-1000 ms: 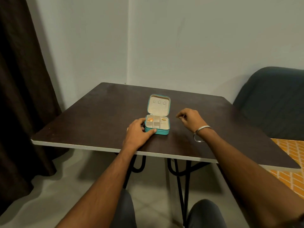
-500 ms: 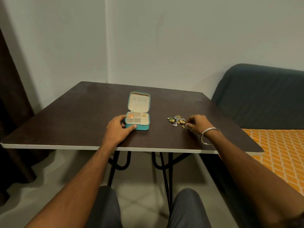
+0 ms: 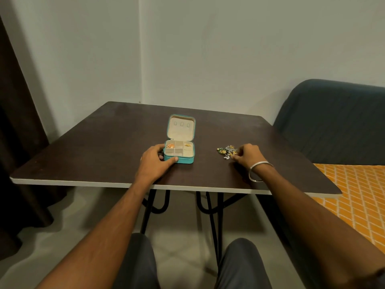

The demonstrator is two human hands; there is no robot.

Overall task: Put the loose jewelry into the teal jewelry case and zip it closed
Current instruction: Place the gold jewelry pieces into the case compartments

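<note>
The teal jewelry case [image 3: 188, 160] stands open on the dark table [image 3: 100, 151], its cream lid upright. A gold piece [image 3: 170, 146] lies in its back left compartment and a small gold piece [image 3: 188, 145] in the back right one. My left hand [image 3: 155, 160] grips the case's front left corner, thumb on the front wall. A small heap of loose jewelry [image 3: 227, 151] lies to the right of the case. My right hand [image 3: 249, 156] rests at the heap's right edge, its fingertips pinched on a piece there. A silver bangle [image 3: 259, 171] hangs on that wrist.
The table's white front edge [image 3: 187, 187] runs just before my wrists. A dark padded chair [image 3: 333, 122] stands at the right behind the table, with an orange patterned surface [image 3: 358, 197] below it. A dark curtain [image 3: 12, 122] hangs at the left.
My right hand moved from beside the case out to the heap of loose jewelry and closed its fingertips on it. My left hand stayed on the case. The camera shifted right.
</note>
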